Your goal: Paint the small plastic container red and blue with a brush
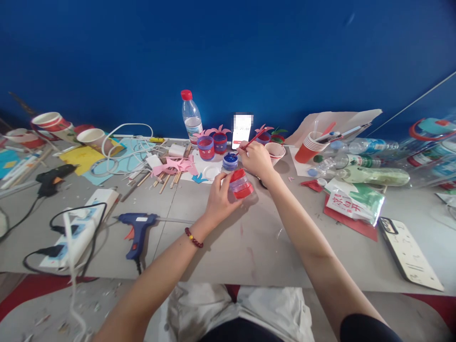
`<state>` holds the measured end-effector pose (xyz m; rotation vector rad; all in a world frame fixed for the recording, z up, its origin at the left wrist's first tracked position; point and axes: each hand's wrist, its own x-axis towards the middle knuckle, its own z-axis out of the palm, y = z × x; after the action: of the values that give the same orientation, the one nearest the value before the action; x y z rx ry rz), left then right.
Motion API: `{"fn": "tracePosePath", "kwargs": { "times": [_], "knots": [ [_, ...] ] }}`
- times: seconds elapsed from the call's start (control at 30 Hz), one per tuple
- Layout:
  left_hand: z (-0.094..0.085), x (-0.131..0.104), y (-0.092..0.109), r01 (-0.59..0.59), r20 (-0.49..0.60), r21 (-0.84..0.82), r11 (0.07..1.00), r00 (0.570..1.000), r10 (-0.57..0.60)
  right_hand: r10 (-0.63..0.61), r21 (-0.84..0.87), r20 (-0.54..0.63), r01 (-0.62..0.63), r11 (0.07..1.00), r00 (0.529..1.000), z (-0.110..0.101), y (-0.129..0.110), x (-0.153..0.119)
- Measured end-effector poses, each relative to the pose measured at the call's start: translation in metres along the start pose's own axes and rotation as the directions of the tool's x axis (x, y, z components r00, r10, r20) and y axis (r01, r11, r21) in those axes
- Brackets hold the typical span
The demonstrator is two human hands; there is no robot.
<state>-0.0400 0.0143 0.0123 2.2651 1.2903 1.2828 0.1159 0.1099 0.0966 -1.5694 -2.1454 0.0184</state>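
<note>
My left hand point(220, 195) is closed around a clear plastic cup point(242, 184), tilted on its side, with red painted bands. It looks like a cut bottle piece. Between the fingers of my right hand point(259, 159) is a red paintbrush point(255, 137), its lower end at the mouth of a small jar of blue paint point(230, 160). Just left of the jar stand two painted cups, a red and blue one point(206, 148) and another point(220, 142), with pink paper leaves. A paper cup point(275, 152) sits right behind my right hand.
A phone with a lit screen point(241, 130) leans at the wall beside a capped bottle point(191, 116). Leftward lie a blue glue gun point(138, 230), a power strip point(83, 228) and loose cables. Plastic bottles point(377, 175), a red cup of pens point(309, 148) and a pale phone point(409, 251) are on the right.
</note>
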Motion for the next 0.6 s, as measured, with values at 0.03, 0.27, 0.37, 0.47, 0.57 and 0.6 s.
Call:
{"fn": "tracePosePath", "kwargs": {
  "times": [0.03, 0.27, 0.37, 0.47, 0.57, 0.6],
  "knots": [
    [0.000, 0.000, 0.000, 0.002, 0.000, -0.002, 1.000, 1.000, -0.002, 0.005, -0.012, 0.005, -0.005, 1.000, 1.000, 0.000, 0.000, 0.000],
    [0.001, 0.000, -0.001, 0.016, 0.000, -0.015, 1.000, 1.000, -0.016, 0.003, 0.104, -0.057, 0.003, 0.995, 0.998, 0.001, 0.002, 0.000],
    [0.002, -0.001, -0.002, -0.002, -0.012, -0.019, 1.000, 1.000, 0.002, 0.007, 0.063, -0.043, -0.004, 0.998, 0.999, 0.004, 0.004, 0.000],
    [0.002, -0.001, -0.002, 0.003, -0.017, -0.021, 1.000, 1.000, -0.003, 0.024, 0.055, -0.021, -0.022, 0.998, 0.999, 0.004, 0.003, 0.001],
    [0.001, 0.000, -0.002, 0.031, -0.014, -0.026, 0.999, 0.999, -0.031, 0.036, 0.189, -0.040, -0.028, 0.982, 0.999, -0.003, -0.001, 0.000],
    [0.000, 0.000, -0.002, 0.043, -0.016, -0.029, 0.999, 0.999, -0.044, 0.040, 0.245, -0.057, -0.025, 0.969, 0.998, -0.006, -0.003, 0.000]
  ]
}}
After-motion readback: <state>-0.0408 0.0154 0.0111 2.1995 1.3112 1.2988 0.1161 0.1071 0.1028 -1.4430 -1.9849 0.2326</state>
